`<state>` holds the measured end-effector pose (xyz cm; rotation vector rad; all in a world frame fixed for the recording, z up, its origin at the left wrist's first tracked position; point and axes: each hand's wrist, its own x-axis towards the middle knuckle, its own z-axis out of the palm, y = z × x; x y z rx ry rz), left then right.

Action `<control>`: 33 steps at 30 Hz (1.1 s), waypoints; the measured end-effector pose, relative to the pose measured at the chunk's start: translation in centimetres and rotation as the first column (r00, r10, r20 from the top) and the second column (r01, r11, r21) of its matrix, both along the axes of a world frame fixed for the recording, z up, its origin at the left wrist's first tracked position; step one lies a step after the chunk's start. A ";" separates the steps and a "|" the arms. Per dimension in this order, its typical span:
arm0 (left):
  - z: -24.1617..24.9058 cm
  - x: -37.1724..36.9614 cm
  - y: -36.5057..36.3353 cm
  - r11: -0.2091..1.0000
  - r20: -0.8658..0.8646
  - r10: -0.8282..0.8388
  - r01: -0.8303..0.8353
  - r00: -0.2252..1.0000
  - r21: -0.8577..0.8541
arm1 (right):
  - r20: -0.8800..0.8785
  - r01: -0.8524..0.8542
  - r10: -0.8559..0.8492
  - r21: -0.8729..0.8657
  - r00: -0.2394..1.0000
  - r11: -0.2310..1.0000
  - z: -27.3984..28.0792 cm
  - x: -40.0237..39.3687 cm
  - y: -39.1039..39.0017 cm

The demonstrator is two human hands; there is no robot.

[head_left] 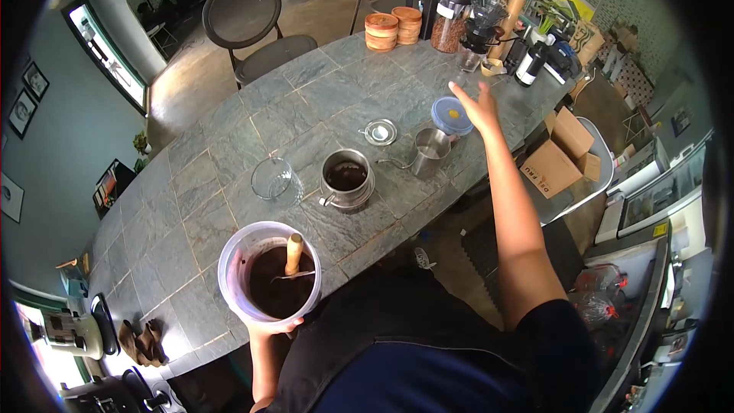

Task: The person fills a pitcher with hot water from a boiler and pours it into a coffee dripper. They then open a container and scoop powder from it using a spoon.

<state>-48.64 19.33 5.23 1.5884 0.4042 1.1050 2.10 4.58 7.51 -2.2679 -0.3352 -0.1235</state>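
Observation:
My left hand [269, 326] holds a translucent plastic tub [231, 279] from below, at the table's near edge. Dark brown contents fill part of the tub, and a wooden-handled utensil [293, 254] leans in it. My right hand [479, 111] is stretched out with fingers apart, beside a blue round lid [451, 115] with a yellow spot. A metal pitcher [432, 151] stands just below the lid. Further left are a metal pot [346, 177] with dark contents, a small metal dish [380, 132] and an empty glass [273, 180].
Stacked wooden containers [381, 33], a jar of brown beans [449, 24], a dark bottle [531, 65] and other items crowd the far right of the stone table [222, 206]. An open cardboard box [552, 164] sits beyond the right edge. A brown cloth [143, 343] lies at lower left.

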 end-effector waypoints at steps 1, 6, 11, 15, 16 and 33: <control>0.3 0.6 0.0 1.000 0.001 -0.015 0.015 1.000 0.013 | -0.309 0.093 -0.122 -0.107 0.943 0.990 -2.5 3.3 0.6; 1.8 4.3 0.0 0.995 0.007 -0.058 0.057 0.998 0.077 | -0.386 -0.213 -0.063 -0.630 0.920 0.747 -4.5 4.9 3.7; 2.9 7.2 -0.8 0.988 -0.034 -0.105 0.108 0.994 0.108 | -0.322 -0.146 -0.109 -0.672 0.941 0.726 -2.7 5.0 3.3; 3.6 10.4 -2.0 0.978 -0.057 -0.158 0.164 0.986 0.129 | -0.526 -0.451 0.608 0.408 0.595 0.794 2.4 5.4 1.5; 3.7 11.4 -2.3 0.976 -0.057 -0.165 0.172 0.985 0.136 | -0.386 -0.477 0.769 0.618 0.509 0.625 4.1 3.1 1.2; 6.9 29.0 -11.1 0.852 -0.098 -0.524 0.521 0.846 -0.060 | 0.112 -0.930 0.924 -0.093 -0.366 -0.357 17.5 -0.1 -8.6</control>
